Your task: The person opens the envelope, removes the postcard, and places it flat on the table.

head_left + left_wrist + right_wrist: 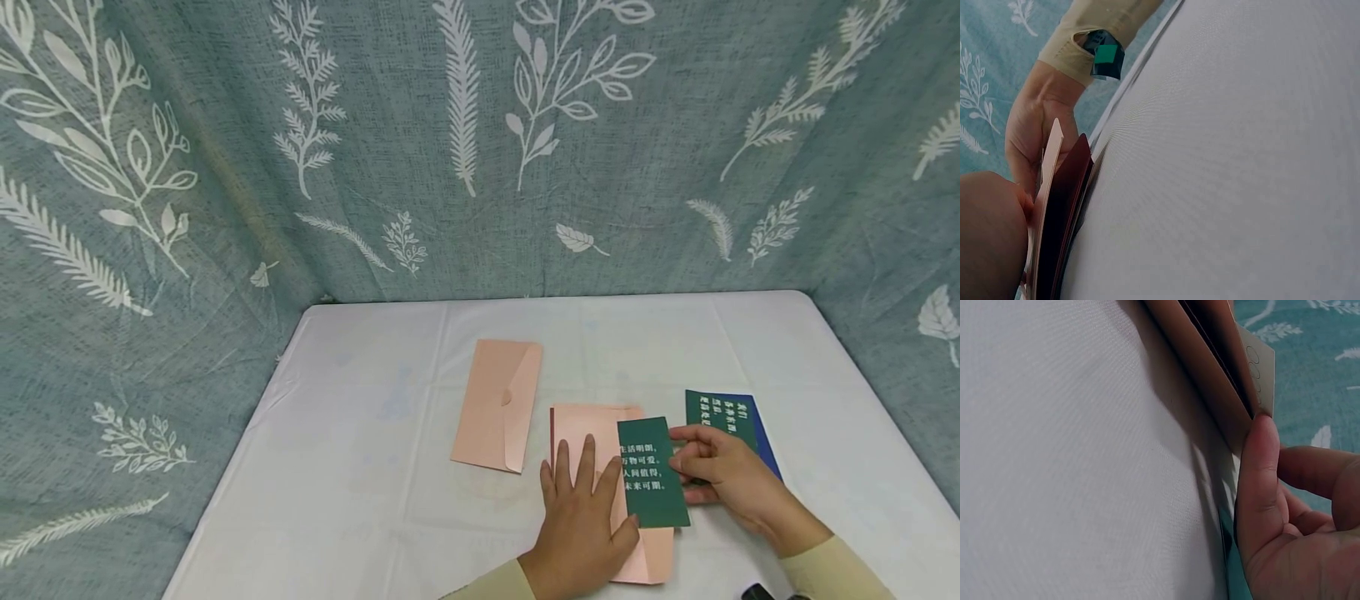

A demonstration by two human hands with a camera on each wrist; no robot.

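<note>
My left hand (579, 521) lies with spread fingers on a small pile of pink envelopes (588, 421), its thumb at the lower edge of a green card (648, 492). That card, printed with white characters, overlaps the pile's right part; my right hand (727, 475) pinches its right edge between thumb and fingers. In the right wrist view the thumb (1263, 469) presses against the card's pale, line-patterned back (1265, 372), beside the edges of the envelopes. Edge-on in the left wrist view, a pink envelope (1047, 181) stands apart from a dark red layer (1075, 169).
Another pink envelope (495, 408) lies on the white tablecloth (360, 433), left of the pile. Behind the right hand is a second green card (708, 408) over a blue one (767, 454). A black object (757, 592) shows at the bottom edge. Leaf-patterned curtains (397, 125) surround the table.
</note>
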